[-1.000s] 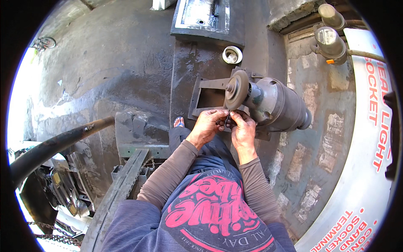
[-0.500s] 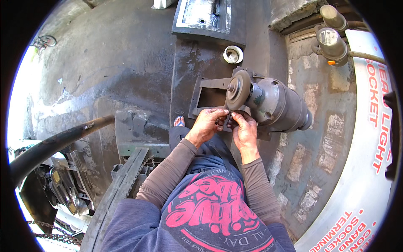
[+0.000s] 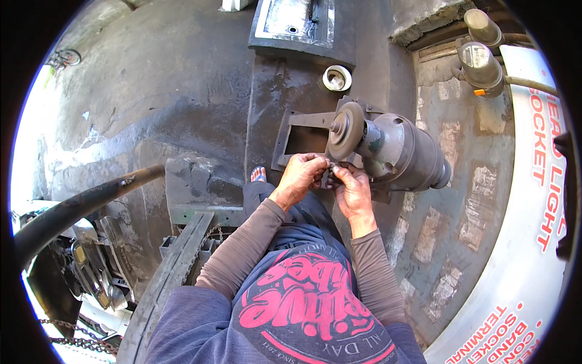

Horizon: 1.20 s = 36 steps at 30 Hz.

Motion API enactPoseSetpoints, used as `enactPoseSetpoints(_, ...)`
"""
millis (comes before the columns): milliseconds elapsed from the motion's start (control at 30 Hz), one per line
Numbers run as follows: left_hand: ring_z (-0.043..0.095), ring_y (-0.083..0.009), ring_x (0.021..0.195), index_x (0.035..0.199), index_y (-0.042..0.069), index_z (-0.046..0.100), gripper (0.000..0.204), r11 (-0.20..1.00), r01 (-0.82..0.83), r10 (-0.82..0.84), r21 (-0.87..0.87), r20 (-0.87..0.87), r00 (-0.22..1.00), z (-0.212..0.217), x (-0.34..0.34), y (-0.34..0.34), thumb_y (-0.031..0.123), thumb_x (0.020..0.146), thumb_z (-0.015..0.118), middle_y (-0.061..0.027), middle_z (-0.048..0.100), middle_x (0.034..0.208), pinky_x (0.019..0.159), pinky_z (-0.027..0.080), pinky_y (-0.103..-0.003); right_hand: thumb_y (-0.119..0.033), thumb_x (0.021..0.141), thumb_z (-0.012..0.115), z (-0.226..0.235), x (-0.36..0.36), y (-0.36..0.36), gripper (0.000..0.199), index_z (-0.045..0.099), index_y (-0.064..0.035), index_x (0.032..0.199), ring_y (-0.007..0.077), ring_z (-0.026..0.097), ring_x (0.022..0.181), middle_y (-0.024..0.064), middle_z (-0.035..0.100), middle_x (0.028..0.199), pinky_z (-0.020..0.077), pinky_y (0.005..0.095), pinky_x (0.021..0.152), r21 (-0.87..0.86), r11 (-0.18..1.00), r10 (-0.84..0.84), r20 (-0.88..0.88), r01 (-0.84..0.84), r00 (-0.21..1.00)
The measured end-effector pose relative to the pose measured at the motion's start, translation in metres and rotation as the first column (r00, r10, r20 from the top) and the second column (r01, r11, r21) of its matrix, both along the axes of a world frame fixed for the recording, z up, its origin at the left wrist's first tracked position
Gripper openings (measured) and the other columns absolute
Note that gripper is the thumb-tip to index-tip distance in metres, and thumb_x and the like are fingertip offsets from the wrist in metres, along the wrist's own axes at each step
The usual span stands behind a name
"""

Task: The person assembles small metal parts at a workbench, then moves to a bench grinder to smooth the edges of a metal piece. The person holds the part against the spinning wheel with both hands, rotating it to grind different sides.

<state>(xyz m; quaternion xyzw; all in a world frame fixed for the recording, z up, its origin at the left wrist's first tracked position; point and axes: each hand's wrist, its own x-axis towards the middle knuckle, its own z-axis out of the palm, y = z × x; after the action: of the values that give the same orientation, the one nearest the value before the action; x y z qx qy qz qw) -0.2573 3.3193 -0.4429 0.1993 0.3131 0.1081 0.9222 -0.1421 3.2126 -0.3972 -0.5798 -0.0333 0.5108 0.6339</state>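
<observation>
My left hand (image 3: pixel 301 178) and my right hand (image 3: pixel 351 189) meet fingertip to fingertip just below a round grinding wheel (image 3: pixel 345 130). Both are closed in a pinch around something tiny between thumbs and forefingers, too small to name. The wheel is mounted on the shaft of a grey bench grinder motor (image 3: pixel 407 151), at the motor's left end. A metal frame (image 3: pixel 280 141) carries the machine. Whether the pinched piece touches the wheel's lower edge cannot be told from here.
Beyond the grinder stand a white round container (image 3: pixel 337 78) and a metal basin (image 3: pixel 293 30). A rusty pipe (image 3: pixel 91 203) and a steel beam (image 3: pixel 167 288) lie at left, above chains (image 3: pixel 79 340). On the right are a printed white banner (image 3: pixel 515 242) and two cylindrical fittings (image 3: pixel 481 64).
My hands stay pinched together in nearly the same place. The fingertips have shifted slightly, the right thumb a little lower and closer to the left fingertips.
</observation>
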Motion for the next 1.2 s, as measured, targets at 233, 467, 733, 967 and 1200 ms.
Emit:
enactPoseSetpoints(233, 0.062, -0.0190, 0.075, 0.116, -0.007, 0.061, 0.027, 0.941, -0.201, 0.193, -0.273, -0.056, 0.980, -0.017, -0.004, -0.007, 0.009, 0.099, 0.048, -0.0115, 0.063, 0.095, 0.072, 0.059, -0.035, -0.008, 0.092, 0.068, -0.006, -0.007, 0.011, 0.013, 0.069, 0.0030, 0.099, 0.0145, 0.058, 0.068, 0.0050, 0.066, 0.081, 0.0473, 0.0304, 0.062, -0.012, 0.980, -0.199, 0.081, 0.201, 0.977)
enactPoseSetpoints(467, 0.066, -0.0351, 0.111, 0.131, -0.009, 0.051, 0.036, 0.936, -0.145, 0.191, -0.320, 0.116, 0.975, -0.026, -0.014, -0.007, 0.014, 0.105, 0.040, -0.0234, 0.063, 0.123, 0.096, 0.058, -0.047, -0.007, 0.094, 0.067, 0.001, -0.010, 0.009, 0.014, 0.068, 0.0054, 0.099, 0.0140, 0.058, 0.067, 0.0060, 0.064, 0.081, 0.0466, 0.0296, 0.062, 0.051, 0.963, -0.269, 0.058, 0.266, 0.961)
enactPoseSetpoints(733, 0.064, -0.0304, 0.114, 0.131, -0.005, 0.056, 0.040, 0.853, -0.077, 0.207, -0.516, 0.199, 0.958, -0.027, -0.018, -0.011, 0.022, 0.109, 0.037, -0.0215, 0.062, 0.133, 0.101, 0.052, -0.043, -0.004, 0.085, 0.072, 0.006, -0.034, -0.010, 0.016, 0.071, -0.0001, 0.101, 0.0289, 0.067, 0.083, 0.0139, 0.067, 0.091, 0.0531, 0.0370, 0.077, -0.361, 0.932, 0.353, 0.877, -0.037, 0.326)
enactPoseSetpoints(967, 0.062, -0.0301, 0.119, 0.130, -0.005, 0.056, 0.039, 0.907, -0.122, 0.204, -0.404, 0.167, 0.965, -0.023, -0.014, -0.018, 0.018, 0.109, 0.035, -0.0209, 0.063, 0.131, 0.109, 0.047, -0.042, -0.009, 0.085, 0.070, 0.022, -0.053, 0.001, 0.015, 0.069, -0.0025, 0.099, 0.0372, 0.062, 0.093, 0.0161, 0.063, 0.097, 0.0516, 0.0439, 0.083, -0.381, 0.883, 0.420, 0.902, -0.273, 0.101)
enactPoseSetpoints(1200, 0.063, -0.0274, 0.114, 0.117, -0.004, 0.060, 0.031, 0.926, -0.202, 0.230, -0.319, 0.053, 0.972, -0.012, -0.012, -0.024, 0.016, 0.107, 0.038, -0.0189, 0.066, 0.124, 0.106, 0.049, -0.040, -0.007, 0.082, 0.073, 0.011, -0.056, 0.004, 0.013, 0.069, -0.0010, 0.093, 0.0382, 0.064, 0.089, 0.0159, 0.064, 0.093, 0.0520, 0.0431, 0.081, -0.435, 0.875, 0.458, 0.886, -0.214, 0.070)
